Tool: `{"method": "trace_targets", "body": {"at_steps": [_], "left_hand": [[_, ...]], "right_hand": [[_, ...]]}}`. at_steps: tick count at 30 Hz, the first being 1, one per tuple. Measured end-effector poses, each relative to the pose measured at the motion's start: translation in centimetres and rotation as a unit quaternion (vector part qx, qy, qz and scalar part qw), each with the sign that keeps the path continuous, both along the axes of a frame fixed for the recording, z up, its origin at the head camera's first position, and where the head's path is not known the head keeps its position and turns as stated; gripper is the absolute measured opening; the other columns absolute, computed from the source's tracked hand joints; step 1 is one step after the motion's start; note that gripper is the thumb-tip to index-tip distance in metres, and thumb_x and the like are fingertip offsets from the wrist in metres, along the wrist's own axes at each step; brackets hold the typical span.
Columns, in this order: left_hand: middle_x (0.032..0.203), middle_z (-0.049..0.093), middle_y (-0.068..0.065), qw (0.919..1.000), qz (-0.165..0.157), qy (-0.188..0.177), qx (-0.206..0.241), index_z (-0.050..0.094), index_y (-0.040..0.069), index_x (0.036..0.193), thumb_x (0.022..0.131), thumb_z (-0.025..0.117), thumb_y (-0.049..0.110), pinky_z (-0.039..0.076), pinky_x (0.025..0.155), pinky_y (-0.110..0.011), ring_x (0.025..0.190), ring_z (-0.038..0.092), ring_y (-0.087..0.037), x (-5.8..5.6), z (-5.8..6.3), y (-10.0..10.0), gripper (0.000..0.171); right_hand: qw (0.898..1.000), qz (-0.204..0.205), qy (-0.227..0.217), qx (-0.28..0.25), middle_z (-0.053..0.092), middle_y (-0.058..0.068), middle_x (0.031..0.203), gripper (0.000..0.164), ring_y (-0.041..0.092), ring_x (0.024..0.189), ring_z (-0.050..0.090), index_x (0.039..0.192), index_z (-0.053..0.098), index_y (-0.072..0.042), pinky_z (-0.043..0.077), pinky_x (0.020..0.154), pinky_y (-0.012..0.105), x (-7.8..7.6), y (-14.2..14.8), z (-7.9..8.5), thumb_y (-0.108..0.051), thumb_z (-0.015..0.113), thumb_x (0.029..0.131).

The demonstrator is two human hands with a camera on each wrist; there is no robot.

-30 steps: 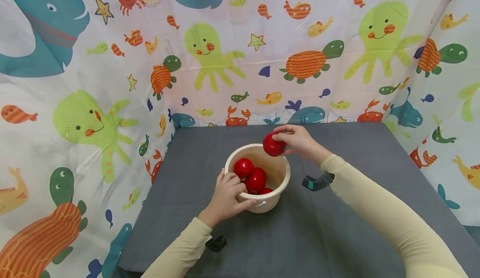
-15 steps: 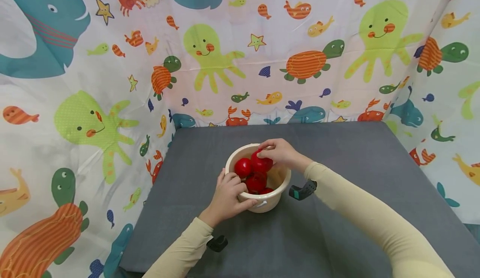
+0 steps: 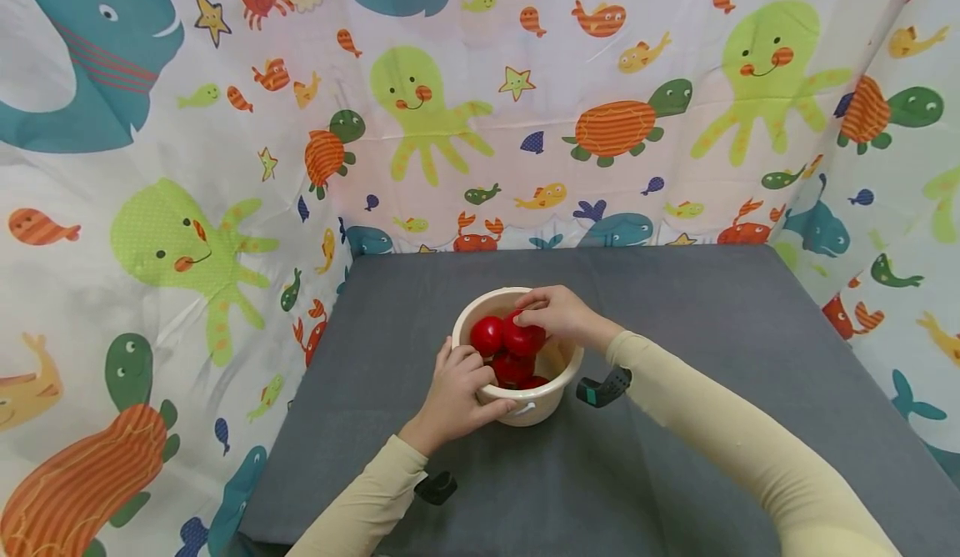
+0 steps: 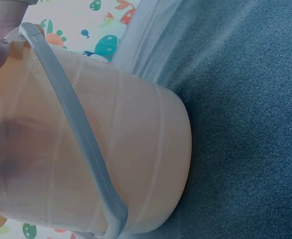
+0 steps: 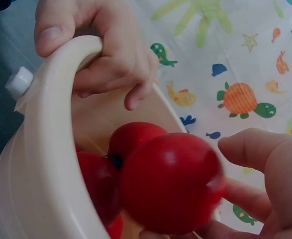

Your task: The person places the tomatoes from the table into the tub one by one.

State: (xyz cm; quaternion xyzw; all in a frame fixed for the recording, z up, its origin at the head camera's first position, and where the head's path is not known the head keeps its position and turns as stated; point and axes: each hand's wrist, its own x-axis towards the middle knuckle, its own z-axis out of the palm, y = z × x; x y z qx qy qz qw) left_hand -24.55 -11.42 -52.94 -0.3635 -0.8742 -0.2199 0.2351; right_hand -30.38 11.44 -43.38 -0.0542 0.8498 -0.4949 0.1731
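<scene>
A cream plastic bucket point(image 3: 567, 367) stands upright on the grey cloth, holding several glossy, round red fruits that look like apples. My left hand point(image 3: 453, 390) grips its near-left rim, fingers over the edge and thumb outside. Inside the mouth, my right hand point(image 3: 561, 317) holds one red apple point(image 3: 522, 336) low over the others. The right wrist view has this apple point(image 5: 173, 184) against another apple point(image 5: 135, 137), with fingertips curled at its underside and one digit's tip close to its side. Most of the left fingers are out of the left wrist view, where the bucket wall point(image 4: 136, 139) dominates.
The grey cloth-covered table point(image 3: 697, 315) runs to a sea-animal curtain point(image 3: 600, 57) at the back and both sides. A grey handle point(image 4: 76, 112) hangs along the bucket's outside. Dark bands point(image 3: 603, 386) are strapped at both wrists.
My right hand has lowered the apple from above the bucket's far-right rim, leftward into the bucket among the others. The left hand has kept its grip on the rim.
</scene>
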Motion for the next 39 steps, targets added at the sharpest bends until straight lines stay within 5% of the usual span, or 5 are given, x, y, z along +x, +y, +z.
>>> {"method": "trace_targets", "body": {"at_steps": [17,25,39], "left_hand": [[0.083,0.068,0.002,0.9999,0.003,-0.014,-0.002,0.069,0.022,0.076,0.082,0.075,0.053,0.031,0.113,-0.073,0.106,0.057,-0.022,0.3,0.2,0.4,0.032],[0.083,0.067,0.001,0.9999,0.005,-0.010,-0.006,0.068,0.021,0.075,0.082,0.075,0.054,0.032,0.112,-0.073,0.105,0.058,-0.023,0.3,0.3,0.4,0.034],[0.083,0.067,0.002,0.9999,0.004,-0.014,-0.005,0.069,0.021,0.077,0.082,0.075,0.053,0.031,0.113,-0.072,0.105,0.057,-0.022,0.3,0.3,0.2,0.033]], "right_hand": [[0.998,-0.048,-0.018,-0.029,0.063,0.018,0.133,0.041,0.042,0.120,0.062,0.135,0.062,-0.009,0.062,0.085,0.044,0.2,0.4,-0.3,-0.026,0.068,0.097],[0.998,-0.057,0.000,-0.039,0.060,0.021,0.136,0.044,0.040,0.122,0.062,0.139,0.058,-0.008,0.061,0.088,0.046,0.0,1.3,1.1,-0.026,0.064,0.099],[0.993,-0.059,-0.005,-0.103,0.050,0.027,0.149,0.047,0.046,0.133,0.055,0.144,0.050,0.000,0.057,0.094,0.053,0.1,6.3,2.7,-0.022,0.057,0.103]]}}
